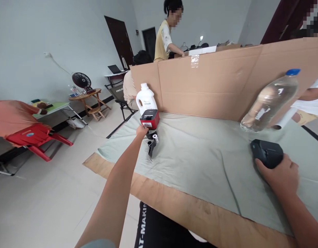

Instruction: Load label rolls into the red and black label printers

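Observation:
My left hand [141, 131] reaches to the far left of the cloth-covered table, its fingers closed at the lower front corner of a red box with a black top [150, 119]. Just behind that box stands a white jug with a handle [147, 100]. Below the hand lie a small white roll [155, 138] and some crumpled black material [151, 148]. On the right, my right hand [284, 177] grips a black, boxy handheld device [266, 153], thumb on the near side. Its underside is hidden, so I cannot tell whether it rests on the cloth.
A large clear bottle with a blue cap [274, 100] stands at the back right, before a tall cardboard partition [210, 86]. Grey-green cloth [190, 155] covers the table up to its wooden edge [171, 199]. Other people work behind the partition and at the left.

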A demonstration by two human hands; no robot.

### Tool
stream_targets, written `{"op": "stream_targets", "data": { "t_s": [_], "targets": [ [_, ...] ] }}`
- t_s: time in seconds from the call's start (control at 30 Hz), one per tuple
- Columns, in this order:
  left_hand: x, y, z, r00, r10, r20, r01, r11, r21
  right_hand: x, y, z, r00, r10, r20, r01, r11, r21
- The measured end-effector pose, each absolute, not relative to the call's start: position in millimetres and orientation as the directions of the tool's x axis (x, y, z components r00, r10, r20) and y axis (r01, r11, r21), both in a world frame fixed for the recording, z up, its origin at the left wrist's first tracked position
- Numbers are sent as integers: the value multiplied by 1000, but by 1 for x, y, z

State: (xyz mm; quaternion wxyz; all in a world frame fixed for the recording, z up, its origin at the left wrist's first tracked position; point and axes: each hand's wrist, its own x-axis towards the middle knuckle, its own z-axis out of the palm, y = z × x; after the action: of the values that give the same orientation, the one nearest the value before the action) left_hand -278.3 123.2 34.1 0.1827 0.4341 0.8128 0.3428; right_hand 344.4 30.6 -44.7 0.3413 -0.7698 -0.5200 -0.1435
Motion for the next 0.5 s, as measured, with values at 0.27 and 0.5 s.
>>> {"op": "stream_targets", "data": {
  "t_s": [0.27,0.5],
  "targets": [
    [-267,85,34,-296,954,52,696,178,696,344,35,-37,495,722,482,850,-290,-439],
    [-290,54,45,-249,957,147,738,90,669,339,33,-32,507,766,395,840,-337,-424]
  ]
}}
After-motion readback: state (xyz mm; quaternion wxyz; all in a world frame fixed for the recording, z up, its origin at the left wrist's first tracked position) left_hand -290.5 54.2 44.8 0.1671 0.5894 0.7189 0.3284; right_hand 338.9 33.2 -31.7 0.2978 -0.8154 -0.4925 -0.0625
